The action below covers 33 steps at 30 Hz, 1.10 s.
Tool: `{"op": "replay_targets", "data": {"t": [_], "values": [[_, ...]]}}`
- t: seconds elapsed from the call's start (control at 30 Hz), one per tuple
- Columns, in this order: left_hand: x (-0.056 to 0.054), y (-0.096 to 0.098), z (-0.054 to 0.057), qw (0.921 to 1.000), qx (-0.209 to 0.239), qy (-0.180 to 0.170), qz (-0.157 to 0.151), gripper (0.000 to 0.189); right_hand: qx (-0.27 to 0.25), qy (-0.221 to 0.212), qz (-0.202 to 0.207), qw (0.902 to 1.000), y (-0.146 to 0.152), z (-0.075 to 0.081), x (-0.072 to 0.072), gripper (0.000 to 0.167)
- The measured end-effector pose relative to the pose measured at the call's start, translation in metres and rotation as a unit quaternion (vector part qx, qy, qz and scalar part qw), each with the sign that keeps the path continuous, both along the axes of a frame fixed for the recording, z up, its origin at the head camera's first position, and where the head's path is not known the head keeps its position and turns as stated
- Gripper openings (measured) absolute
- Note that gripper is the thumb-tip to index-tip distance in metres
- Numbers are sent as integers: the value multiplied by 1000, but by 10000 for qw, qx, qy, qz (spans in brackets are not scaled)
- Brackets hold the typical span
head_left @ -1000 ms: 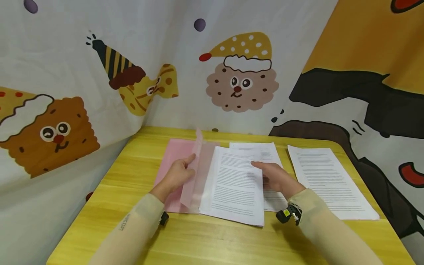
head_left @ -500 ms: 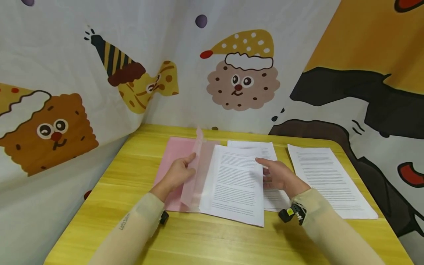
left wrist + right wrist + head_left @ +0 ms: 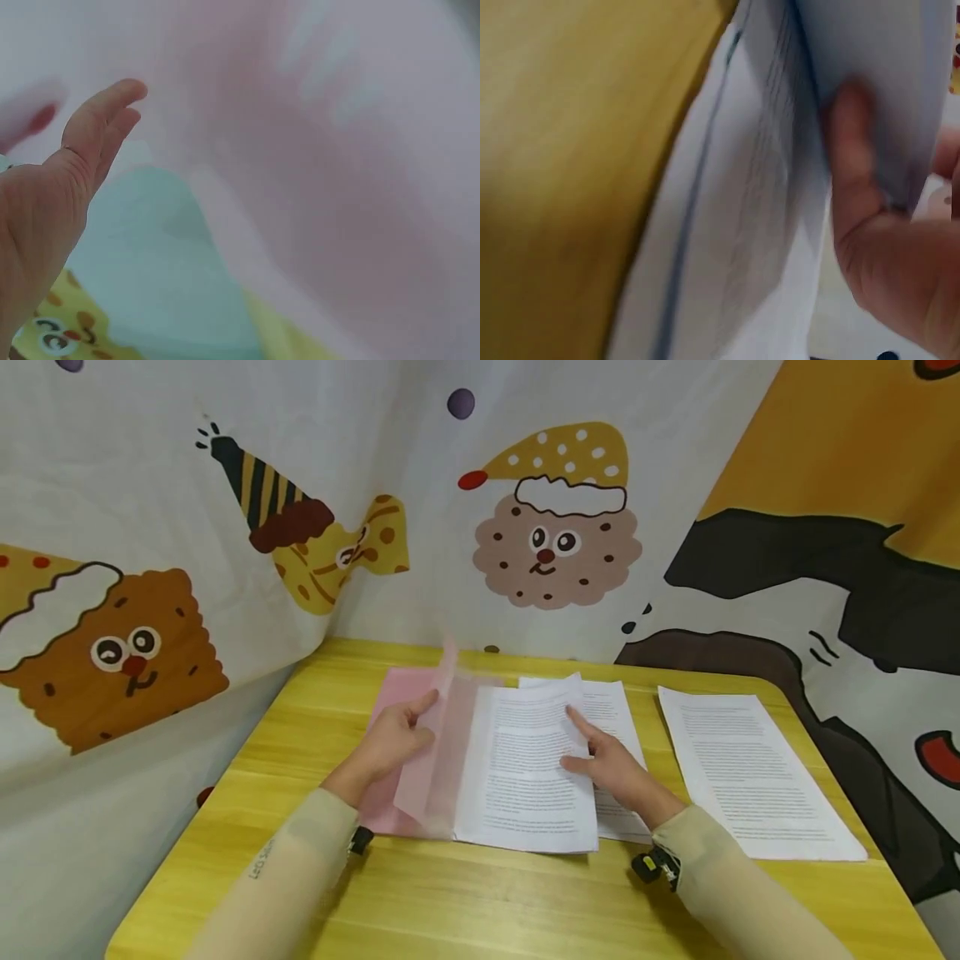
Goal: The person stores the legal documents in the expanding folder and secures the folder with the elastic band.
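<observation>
A pink folder (image 3: 397, 689) lies spread on the table, its translucent pink flap (image 3: 442, 727) standing up. My left hand (image 3: 390, 739) is against the left side of that flap, fingers mostly straight. In the left wrist view the same hand (image 3: 67, 165) shows beside the blurred pink film. Printed sheets (image 3: 532, 793) lie at the folder's right side. My right hand (image 3: 611, 768) grips their right edge, thumb and forefinger on the printed face. Their upper right corner is bent upward. The right wrist view shows the right hand (image 3: 885, 247) with a finger behind a raised sheet (image 3: 885, 52).
A second stack of printed pages (image 3: 618, 718) lies partly under the held sheets. Farther right lies another printed stack (image 3: 757, 777) on the yellow wooden table (image 3: 480, 902). A curtain with cartoon prints (image 3: 420, 443) hangs behind the table.
My right hand has moved in over the sheets' right edge, and their upper corner has bent up. My left hand has shifted slightly left and up, with the flap leaning left.
</observation>
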State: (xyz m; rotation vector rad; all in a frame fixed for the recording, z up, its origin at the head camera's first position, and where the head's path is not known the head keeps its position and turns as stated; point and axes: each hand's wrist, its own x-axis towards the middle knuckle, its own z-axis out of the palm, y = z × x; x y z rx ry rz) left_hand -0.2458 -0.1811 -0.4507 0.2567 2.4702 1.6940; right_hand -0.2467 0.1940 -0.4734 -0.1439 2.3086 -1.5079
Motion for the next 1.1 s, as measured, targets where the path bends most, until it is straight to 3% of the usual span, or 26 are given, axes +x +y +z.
{"op": "replay_targets", "data": {"t": [0.1, 0.17, 0.3, 0.43, 0.77, 0.9, 1.1], "values": [[1, -7, 11, 9998, 164, 30, -93, 75, 110, 12, 340, 9994, 6, -6, 5, 59], [3, -12, 15, 9997, 218, 12, -129, 75, 347, 118, 344, 9987, 10, -8, 7, 46], [5, -16, 19, 9997, 194, 72, -132, 74, 1163, 695, 43, 9908, 24, -3, 8, 41], [6, -17, 24, 9995, 170, 136, -213, 74, 1439, 789, -237, 9861, 48, 13, 8, 43], [8, -11, 29, 9991, -35, 254, -325, 74, 373, 593, -839, 9940, 95, 54, 17, 57], [8, -8, 28, 9989, -134, 242, -369, 74, 108, 482, -684, 9964, 92, 65, 21, 57], [9, -2, 28, 9981, -317, 368, -369, 73, -386, 209, -348, 9984, 73, 66, 27, 52]]}}
